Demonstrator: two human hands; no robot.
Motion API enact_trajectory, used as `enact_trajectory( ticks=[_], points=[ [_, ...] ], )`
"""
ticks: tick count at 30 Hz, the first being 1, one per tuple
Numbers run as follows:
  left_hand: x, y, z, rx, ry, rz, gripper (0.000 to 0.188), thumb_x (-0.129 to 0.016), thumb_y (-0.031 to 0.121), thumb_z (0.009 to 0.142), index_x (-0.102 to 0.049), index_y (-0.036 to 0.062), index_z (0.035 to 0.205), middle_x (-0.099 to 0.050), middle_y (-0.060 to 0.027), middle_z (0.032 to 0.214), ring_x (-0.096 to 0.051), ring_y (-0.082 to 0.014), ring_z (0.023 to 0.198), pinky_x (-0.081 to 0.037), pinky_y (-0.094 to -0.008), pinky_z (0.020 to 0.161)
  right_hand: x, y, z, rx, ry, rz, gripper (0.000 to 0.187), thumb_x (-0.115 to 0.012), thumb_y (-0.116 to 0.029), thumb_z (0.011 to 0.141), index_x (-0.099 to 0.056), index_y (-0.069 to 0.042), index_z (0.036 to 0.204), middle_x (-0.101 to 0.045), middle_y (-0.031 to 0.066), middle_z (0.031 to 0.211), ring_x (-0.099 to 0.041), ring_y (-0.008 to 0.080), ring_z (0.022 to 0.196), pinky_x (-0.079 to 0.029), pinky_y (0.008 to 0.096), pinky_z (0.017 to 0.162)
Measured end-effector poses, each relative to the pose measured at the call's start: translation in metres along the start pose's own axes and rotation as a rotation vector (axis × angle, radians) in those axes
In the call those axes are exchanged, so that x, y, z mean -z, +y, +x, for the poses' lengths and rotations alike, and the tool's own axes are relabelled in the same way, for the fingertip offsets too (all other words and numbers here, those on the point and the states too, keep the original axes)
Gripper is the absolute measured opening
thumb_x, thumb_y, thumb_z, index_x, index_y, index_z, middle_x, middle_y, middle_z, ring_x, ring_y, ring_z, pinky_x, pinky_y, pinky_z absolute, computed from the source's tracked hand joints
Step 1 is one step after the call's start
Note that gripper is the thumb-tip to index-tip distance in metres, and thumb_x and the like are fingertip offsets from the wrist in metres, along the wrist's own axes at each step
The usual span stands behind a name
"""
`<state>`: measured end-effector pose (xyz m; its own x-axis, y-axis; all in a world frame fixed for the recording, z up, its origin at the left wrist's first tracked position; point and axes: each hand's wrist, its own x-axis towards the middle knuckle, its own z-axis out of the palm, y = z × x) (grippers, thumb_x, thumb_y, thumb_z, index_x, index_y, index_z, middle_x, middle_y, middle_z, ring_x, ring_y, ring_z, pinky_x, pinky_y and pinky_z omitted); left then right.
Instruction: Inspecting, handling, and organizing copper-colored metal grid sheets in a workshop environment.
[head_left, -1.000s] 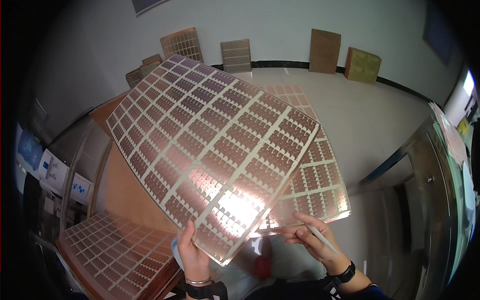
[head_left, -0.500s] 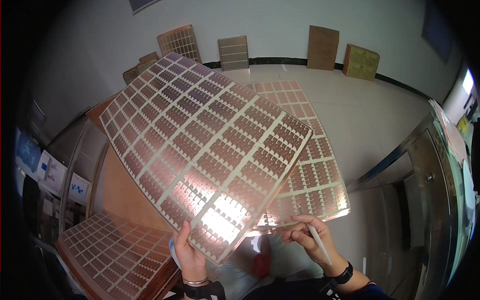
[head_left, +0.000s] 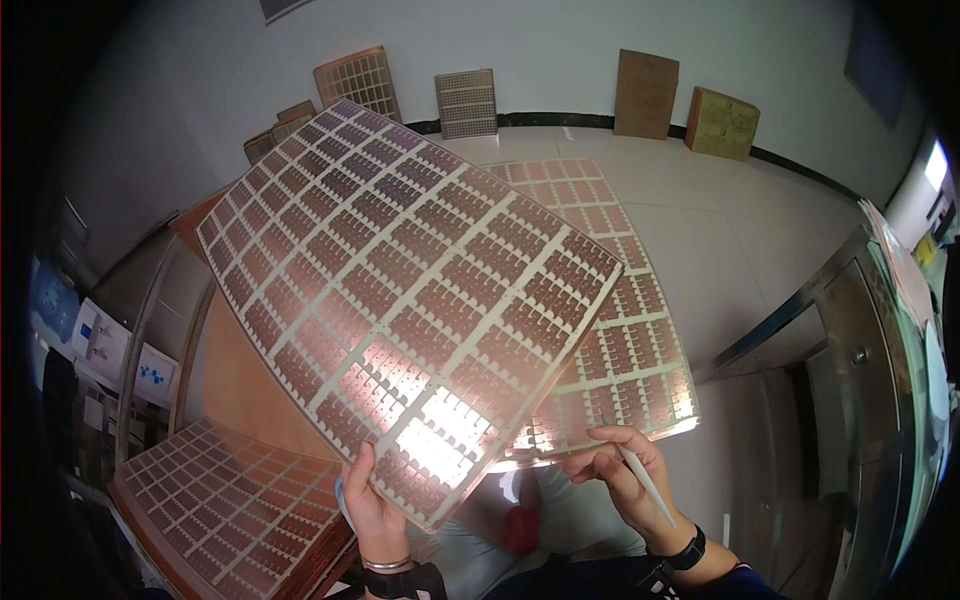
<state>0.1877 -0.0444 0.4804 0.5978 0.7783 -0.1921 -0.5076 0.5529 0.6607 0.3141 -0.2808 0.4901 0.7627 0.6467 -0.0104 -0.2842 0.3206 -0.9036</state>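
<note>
Up close, gripping with the left hand (head_left: 378, 515), thumb laid over the upper face: a large rectangular copper-coloured panel (head_left: 400, 270), patterned in blocks between pale strips, tilted, one corner toward the body, glare flashing near that hold. Round that wrist, a silver metal bangle (head_left: 388, 565) and a black band (head_left: 425, 582). Across to the right hand (head_left: 630, 480), fingers half curled, holding a slender white pen-like stick (head_left: 648, 487); fingertips right by the near edge of a second copper-coloured, pale-gridded panel (head_left: 625, 340), partly hidden behind the first. Touching that edge or just short? Cannot tell. Down at lower left, a stack of copper-coloured gridded panels (head_left: 240, 500), and just past it a plain tan flat board (head_left: 265, 385). Out right, a grey metal cabinet (head_left: 865, 370) with a round knob. Beyond, pale glossy floor (head_left: 740, 230), then, against the whitish wall (head_left: 560, 60), a plain brown rectangular board (head_left: 646, 95) and a yellowish-green block (head_left: 721, 125).
</note>
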Motion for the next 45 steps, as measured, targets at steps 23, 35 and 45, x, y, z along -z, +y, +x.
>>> enact_trajectory(
  ticks=[23,35,45],
  points=[
    [0.012,0.004,0.004,0.000,0.082,0.051,0.030,-0.050,0.014,0.089,-0.047,-0.0015,0.114,-0.058,-0.0126,0.107,-0.059,-0.0220,0.094,-0.050,-0.0349,0.081,0.025,-0.012,0.034,0.158,0.299,-0.239,0.027,-0.044,-0.012,0.090,-0.046,-0.003,0.115,-0.060,0.0104,0.097,-0.055,0.0123,0.083,-0.047,0.0248,0.071],
    [-0.030,0.037,-0.009,0.057,0.203,-0.045,0.033,-0.046,0.020,0.093,-0.046,0.0005,0.120,-0.056,-0.0092,0.112,-0.057,-0.0186,0.099,-0.047,-0.0317,0.085,0.052,-0.070,0.145,0.117,0.307,-0.484,0.048,-0.048,-0.014,0.092,-0.028,-0.004,0.135,-0.032,0.0206,0.137,-0.032,0.0267,0.128,-0.028,0.0353,0.105],
    [-0.025,0.045,-0.003,0.096,0.260,0.003,0.033,-0.047,0.019,0.093,-0.047,0.0004,0.120,-0.058,-0.0083,0.111,-0.057,-0.0167,0.098,-0.047,-0.0285,0.083,0.065,-0.063,0.170,0.035,0.284,-0.472,0.041,-0.056,-0.007,0.087,-0.043,-0.004,0.125,-0.051,0.0002,0.098,-0.052,0.0075,0.087,-0.046,0.0187,0.071]
  ],
)
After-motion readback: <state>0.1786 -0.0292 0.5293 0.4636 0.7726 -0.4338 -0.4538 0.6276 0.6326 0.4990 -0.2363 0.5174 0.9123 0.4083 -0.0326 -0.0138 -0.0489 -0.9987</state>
